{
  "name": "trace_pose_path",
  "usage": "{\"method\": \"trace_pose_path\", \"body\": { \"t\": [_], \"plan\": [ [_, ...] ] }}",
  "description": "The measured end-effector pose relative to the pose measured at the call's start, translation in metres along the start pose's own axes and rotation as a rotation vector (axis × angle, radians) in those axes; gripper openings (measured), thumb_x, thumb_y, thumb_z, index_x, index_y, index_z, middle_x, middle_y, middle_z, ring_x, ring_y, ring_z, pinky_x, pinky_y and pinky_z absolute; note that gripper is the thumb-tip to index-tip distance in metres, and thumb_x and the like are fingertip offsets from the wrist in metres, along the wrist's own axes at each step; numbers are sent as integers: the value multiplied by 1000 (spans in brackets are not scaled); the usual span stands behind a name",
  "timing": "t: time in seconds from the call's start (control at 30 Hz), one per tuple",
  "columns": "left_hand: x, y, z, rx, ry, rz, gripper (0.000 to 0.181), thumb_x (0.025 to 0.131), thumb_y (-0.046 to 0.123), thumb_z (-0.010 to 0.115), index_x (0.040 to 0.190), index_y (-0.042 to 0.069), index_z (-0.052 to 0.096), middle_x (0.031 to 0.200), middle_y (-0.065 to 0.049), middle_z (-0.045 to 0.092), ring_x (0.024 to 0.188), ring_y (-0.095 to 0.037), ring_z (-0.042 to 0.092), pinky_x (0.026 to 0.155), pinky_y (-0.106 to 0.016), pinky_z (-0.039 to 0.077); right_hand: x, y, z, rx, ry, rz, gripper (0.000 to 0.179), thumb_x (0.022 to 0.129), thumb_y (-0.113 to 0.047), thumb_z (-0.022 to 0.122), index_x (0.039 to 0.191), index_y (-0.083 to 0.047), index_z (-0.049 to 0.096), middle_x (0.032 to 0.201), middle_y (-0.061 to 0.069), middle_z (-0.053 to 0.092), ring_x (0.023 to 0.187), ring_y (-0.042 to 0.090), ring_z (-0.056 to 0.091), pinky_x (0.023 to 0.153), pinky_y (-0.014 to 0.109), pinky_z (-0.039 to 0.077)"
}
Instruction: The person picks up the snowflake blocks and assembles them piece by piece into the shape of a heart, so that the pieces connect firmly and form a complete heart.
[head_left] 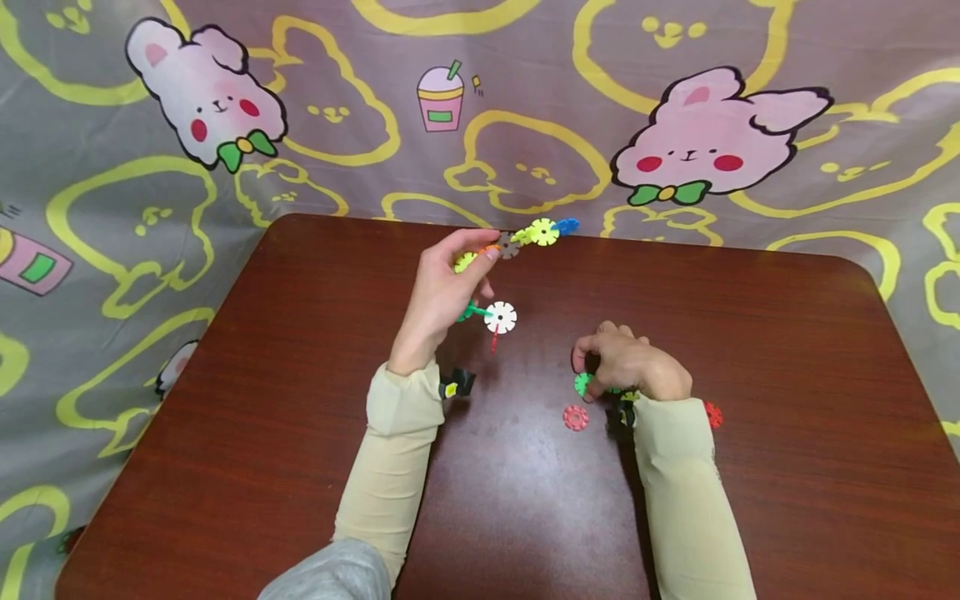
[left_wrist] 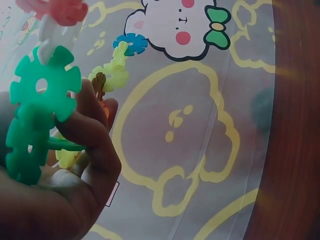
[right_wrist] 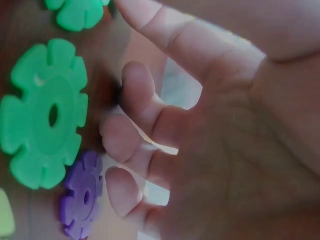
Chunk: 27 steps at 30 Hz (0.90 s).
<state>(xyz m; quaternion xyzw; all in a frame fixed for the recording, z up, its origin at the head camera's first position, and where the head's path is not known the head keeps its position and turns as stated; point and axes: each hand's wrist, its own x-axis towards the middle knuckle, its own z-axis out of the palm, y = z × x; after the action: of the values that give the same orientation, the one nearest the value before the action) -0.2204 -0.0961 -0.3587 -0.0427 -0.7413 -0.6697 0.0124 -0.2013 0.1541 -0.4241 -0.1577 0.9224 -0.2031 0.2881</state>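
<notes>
- Got a huge printed sheet (head_left: 420, 150) hanging at the back, covered in pinkish bunnies with green bow ties, pink cups and loads of fat yellow cartoon outlines.
- Next down, a dark reddish-brown desk (head_left: 510, 517) with rounded far corners, running back to near the sheet.
- Can see 2 cream sleeves (head_left: 390, 475) reaching in from the near side, plus some grey cloth (head_left: 330, 575) around the left elbow.
- Got the left hand (head_left: 442, 283) over the far half of the desk, thumb and fingers curled in, gripping the chain of discs partway along.
- Also got the right hand (head_left: 630, 362) low over the desk, index finger and thumb bent down at a green disc (head_left: 582, 384), other fingers loosely curled. Can't tell if actually pinching or just touching.
- Then the chain (head_left: 543, 232) of slotted discs, sticking out both sides of the left hand: orange, brownish, lime and blue towards the far end, green, white and red on the near end.
- Small black gadget (head_left: 459, 385) at the left wrist, yellow patch on top.
- Finally, loose discs near the right hand: a second green disc (right_wrist: 42, 115) next to a purple disc (right_wrist: 82, 195) in the right wrist view, a pinkish-red disc (head_left: 576, 417) just nearer than the first green, and a red disc (head_left: 713, 414) beside the right cuff.
</notes>
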Motion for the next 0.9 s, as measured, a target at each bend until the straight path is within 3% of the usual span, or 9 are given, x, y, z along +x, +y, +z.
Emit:
{"method": "trace_pose_path", "body": {
  "t": [0.2,0.47,0.77,0.9],
  "plan": [
    [0,-1,0,-10,7,7,26,92,14,64,118,11,67,90,-8,67,49,-15,59,43,-23,46,2,2,0,12,11,1,27,66,-21,88,77,-21,64,105,11,51,100,30,43,80,48,33],
    [3,-5,3,-40,72,10,29,94,12,62,122,6,63,101,-4,62,48,-10,57,41,-19,43,6,3,-2,100,32,-2,28,69,-16,87,80,-12,62,75,1,58,76,20,51,59,29,41],
    [4,-6,7,-188,120,-45,35,97,11,56,131,7,52,106,-10,57,58,-13,65,55,-31,59,7,5,-4,162,182,-42,19,82,-10,75,88,-8,57,75,3,61,64,18,51,56,28,42],
    [6,-7,8,-265,133,-53,36,99,10,53,134,3,48,109,-14,53,64,-17,69,62,-37,61,9,0,-5,288,272,-103,12,87,-10,70,93,-8,60,80,7,65,65,19,56,58,30,47]
  ]
}}
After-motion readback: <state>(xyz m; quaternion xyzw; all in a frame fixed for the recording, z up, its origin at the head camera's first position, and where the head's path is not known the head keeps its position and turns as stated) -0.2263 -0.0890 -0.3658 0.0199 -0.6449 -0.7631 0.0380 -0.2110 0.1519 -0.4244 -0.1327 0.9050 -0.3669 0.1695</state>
